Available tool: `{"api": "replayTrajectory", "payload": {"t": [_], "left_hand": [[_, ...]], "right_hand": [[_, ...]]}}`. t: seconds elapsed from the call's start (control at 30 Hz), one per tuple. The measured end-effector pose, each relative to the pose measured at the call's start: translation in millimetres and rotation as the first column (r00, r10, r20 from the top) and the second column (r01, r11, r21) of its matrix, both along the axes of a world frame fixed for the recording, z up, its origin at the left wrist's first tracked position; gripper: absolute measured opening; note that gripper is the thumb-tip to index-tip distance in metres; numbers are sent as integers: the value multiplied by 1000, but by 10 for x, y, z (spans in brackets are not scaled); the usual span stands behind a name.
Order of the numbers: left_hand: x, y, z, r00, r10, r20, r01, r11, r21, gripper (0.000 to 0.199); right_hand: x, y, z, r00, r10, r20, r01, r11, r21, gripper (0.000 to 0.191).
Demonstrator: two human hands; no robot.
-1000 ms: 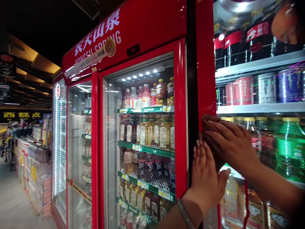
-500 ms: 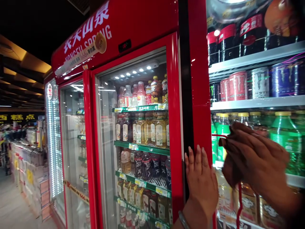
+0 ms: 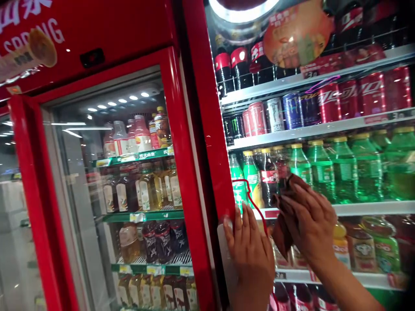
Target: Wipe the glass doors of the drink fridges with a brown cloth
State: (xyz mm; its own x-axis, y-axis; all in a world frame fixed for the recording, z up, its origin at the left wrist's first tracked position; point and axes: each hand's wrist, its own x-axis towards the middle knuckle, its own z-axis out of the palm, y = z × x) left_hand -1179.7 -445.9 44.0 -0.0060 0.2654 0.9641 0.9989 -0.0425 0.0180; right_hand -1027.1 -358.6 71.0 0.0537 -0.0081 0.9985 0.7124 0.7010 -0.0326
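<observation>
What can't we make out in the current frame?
All head view:
- Left hand: palm side hidden by its own back; forearm cut off by the bottom edge.
- Brown cloth: the part in the grip, hidden by the right hand.
- Header lettering: start cut off by the left edge.
- Small black display: reading lost to blur.
</observation>
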Motion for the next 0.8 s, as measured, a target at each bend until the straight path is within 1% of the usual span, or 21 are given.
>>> {"api": "replayTrajectory", "payload": {"t": [0.03,0.07,0.1,0.13,0.17,0.2,0.23,0.27,0.33,0.37,0.4,0.43,0.47,0.5,0.57,0.6,0.63,0.67,0.7,0.73,0.8], "left_hand": [[43,19,-25,1000,-10,20,10,1000,21,82],[83,39,-48,999,-21,41,20,999,36,81],[120,59,-70,998,-38,57,35,998,45,79],[152,78,-93,996,-59,69,56,998,41,78],[179,95,-118,993,-82,79,81,996,23,77],[201,111,-142,991,-108,81,109,994,-6,77],[219,126,-166,988,-134,75,137,990,-43,77],[237,141,-187,986,-154,66,160,984,-83,77],[281,175,-216,982,-184,41,188,970,-157,78],[311,197,-222,981,-193,30,196,963,-184,78],[349,221,-221,980,-196,25,197,959,-203,78],[395,248,-214,981,-190,31,192,959,-209,78],[448,277,-201,983,-179,43,184,960,-209,78],[508,305,-186,984,-169,57,177,963,-204,79],[640,359,-153,983,-159,88,174,965,-198,79],[708,384,-141,981,-164,103,182,964,-195,79],[775,409,-134,978,-174,117,194,962,-193,78],[841,432,-134,974,-189,129,211,960,-184,77],[903,457,-141,968,-203,144,226,961,-160,75],[963,481,-155,963,-214,162,236,964,-127,73],[1078,531,-201,956,-222,192,238,969,-61,70]], "right_hand": [[-56,-26,157,998,-11,-60,10,999,-30,48],[-129,-54,276,996,-17,-87,13,999,-43,42],[-203,-78,338,998,-10,-70,8,999,-37,39],[-264,-94,329,1000,9,-16,-9,1000,-15,37],[-298,-98,250,997,40,62,-40,999,8,37],[-296,-90,107,988,79,136,-83,996,26,38],[-252,-72,-79,975,118,186,-126,992,30,40],[-167,-44,-284,968,154,199,-160,987,14,43],[105,26,-636,975,180,130,-176,983,-45,50],[271,63,-734,983,161,85,-155,985,-75,55],[437,98,-761,991,125,50,-119,987,-104,61],[588,131,-716,996,83,25,-79,988,-131,68],[712,160,-606,999,46,2,-45,988,-148,74],[797,184,-452,1000,15,-22,-18,987,-158,79],[840,213,-110,996,-9,-83,-4,987,-158,83],[808,218,27,995,-14,-101,-1,989,-148,83],[754,217,114,996,-11,-85,0,991,-130,81],[695,211,142,999,3,-34,-6,994,-107,77],[646,203,106,999,22,45,-19,996,-83,73],[622,198,11,990,42,138,-34,998,-59,69],[685,208,-301,955,51,292,-48,999,-18,63]]}}
